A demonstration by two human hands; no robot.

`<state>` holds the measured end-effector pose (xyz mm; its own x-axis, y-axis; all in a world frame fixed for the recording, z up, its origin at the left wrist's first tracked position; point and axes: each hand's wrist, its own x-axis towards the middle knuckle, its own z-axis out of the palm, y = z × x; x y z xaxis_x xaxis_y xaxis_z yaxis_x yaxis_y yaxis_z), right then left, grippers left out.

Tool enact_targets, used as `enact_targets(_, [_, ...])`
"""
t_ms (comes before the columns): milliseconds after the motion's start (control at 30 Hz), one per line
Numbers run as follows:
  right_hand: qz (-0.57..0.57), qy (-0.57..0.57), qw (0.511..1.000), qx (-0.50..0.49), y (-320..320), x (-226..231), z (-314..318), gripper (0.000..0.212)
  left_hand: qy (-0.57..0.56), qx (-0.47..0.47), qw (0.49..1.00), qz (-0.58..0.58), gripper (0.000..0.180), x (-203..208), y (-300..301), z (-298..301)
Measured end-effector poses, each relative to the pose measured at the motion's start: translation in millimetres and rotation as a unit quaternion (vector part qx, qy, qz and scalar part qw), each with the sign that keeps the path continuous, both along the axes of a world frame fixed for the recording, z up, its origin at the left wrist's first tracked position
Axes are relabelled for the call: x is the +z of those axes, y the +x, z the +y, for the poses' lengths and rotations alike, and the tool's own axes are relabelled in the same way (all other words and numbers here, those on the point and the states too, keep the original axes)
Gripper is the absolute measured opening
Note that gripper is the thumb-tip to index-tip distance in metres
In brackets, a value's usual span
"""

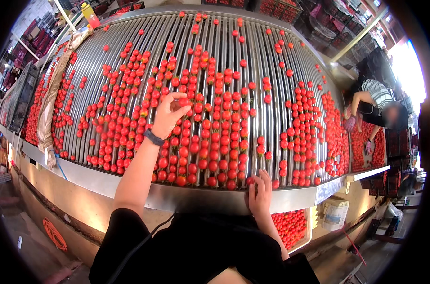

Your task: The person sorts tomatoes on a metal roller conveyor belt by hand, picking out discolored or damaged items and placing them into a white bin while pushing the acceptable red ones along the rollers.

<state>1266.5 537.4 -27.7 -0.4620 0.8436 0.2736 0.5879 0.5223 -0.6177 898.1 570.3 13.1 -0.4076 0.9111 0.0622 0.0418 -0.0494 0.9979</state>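
Note:
Small red tomatoes (215, 137) lie in rows along the metal rollers (267, 118) of a sorting conveyor. My left hand (167, 116) reaches over the middle of the rollers, thumb and forefinger closed around one tomato (185, 102). A dark band circles that wrist. At the conveyor's near metal edge (210, 201) rests my right hand (261, 194), its fingers stretched toward the rollers. Beside its thumb and forefinger tips sits another tomato (250, 181); no grip on it shows.
Below the edge, right of my body, stands a crate of tomatoes (291, 229). A co-worker (373, 102) bends over tomatoes at the right end. A rolled cloth (54, 99) crosses the conveyor's left side. A yellow and red bottle (90, 15) stands at the far left.

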Motion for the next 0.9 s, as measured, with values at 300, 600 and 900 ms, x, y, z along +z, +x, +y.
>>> enact_targets(300, [-0.016, -0.009, 1.0, -0.017, 11, -4, 4, 0.027, -0.009, 0.159, 0.984, -0.081, 0.016, -45, -83, 25])
enact_targets(600, [-0.046, -0.009, 0.998, -0.033, 18, -7, 9, 0.025, -0.138, 0.26, 0.822, 0.488, 0.028, -51, -170, 88])
enact_targets(900, [-0.041, -0.006, 0.999, -0.032, 28, -5, 15, 0.026, -0.152, 0.133, 0.82, 0.536, 0.021, -35, -207, 112])
